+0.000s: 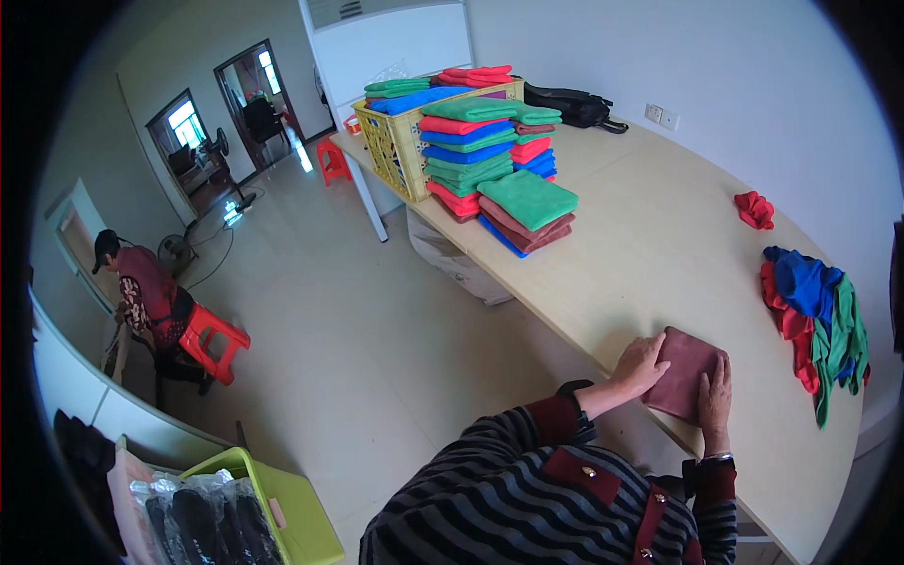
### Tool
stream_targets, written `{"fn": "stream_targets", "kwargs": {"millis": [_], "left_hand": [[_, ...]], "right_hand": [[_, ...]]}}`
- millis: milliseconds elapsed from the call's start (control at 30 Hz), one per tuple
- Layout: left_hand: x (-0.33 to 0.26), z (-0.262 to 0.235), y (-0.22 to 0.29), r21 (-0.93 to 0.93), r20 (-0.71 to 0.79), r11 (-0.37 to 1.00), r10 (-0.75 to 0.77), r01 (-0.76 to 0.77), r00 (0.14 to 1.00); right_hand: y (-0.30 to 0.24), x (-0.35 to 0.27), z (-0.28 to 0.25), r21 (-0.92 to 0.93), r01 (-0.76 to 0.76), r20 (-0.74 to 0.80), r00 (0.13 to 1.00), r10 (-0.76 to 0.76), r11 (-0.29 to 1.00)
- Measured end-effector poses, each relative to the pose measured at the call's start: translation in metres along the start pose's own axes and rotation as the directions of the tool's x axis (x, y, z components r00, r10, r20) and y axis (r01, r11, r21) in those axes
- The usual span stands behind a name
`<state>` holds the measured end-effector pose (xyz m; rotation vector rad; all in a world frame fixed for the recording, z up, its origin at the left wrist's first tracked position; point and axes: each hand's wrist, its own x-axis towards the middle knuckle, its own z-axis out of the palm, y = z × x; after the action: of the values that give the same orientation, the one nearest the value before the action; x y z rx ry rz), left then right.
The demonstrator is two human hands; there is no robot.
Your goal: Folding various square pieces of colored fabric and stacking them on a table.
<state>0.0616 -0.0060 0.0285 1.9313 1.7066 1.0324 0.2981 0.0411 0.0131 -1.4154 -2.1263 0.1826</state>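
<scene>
Two bare hands pressed flat, seen from above in the lower right of the frame.

The left hand lies palm down with fingers spread and pointing toward the upper right; a dark watch sits on its wrist. The right hand lies palm down just to its right, fingers together and pointing up. Both forearms, in dark striped sleeves with red cuffs, rise from the lower edge. Neither hand forms a grip.

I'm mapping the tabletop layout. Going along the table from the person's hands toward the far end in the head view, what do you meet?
Folded brown cloth under the left hand and right hand → heap of unfolded cloths → small red cloth → stacks of folded cloths → yellow crate → black bag.
</scene>
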Motion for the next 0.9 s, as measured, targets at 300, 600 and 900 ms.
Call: {"fn": "stream_targets", "kwargs": {"millis": [300, 600, 900], "left_hand": [[-0.005, 0.007, 0.001, -0.259, -0.154, 0.959, -0.158, 0.114, 0.975], [-0.054, -0.025, -0.036, -0.521, -0.037, 0.799, -0.373, 0.3, 0.927], [-0.08, -0.057, -0.042, -0.895, 0.35, 0.125, -0.399, 0.428, 0.848]], "right_hand": [[-0.014, -0.011, -0.001, -0.023, -0.028, 0.027, 0.999, 0.029, 0.999], [-0.074, -0.006, 0.01, 0.079, 0.048, 0.074, 0.996, -0.054, 0.996], [-0.117, -0.011, 0.02, 0.149, 0.135, 0.137, 0.978, -0.156, 0.98]]}}
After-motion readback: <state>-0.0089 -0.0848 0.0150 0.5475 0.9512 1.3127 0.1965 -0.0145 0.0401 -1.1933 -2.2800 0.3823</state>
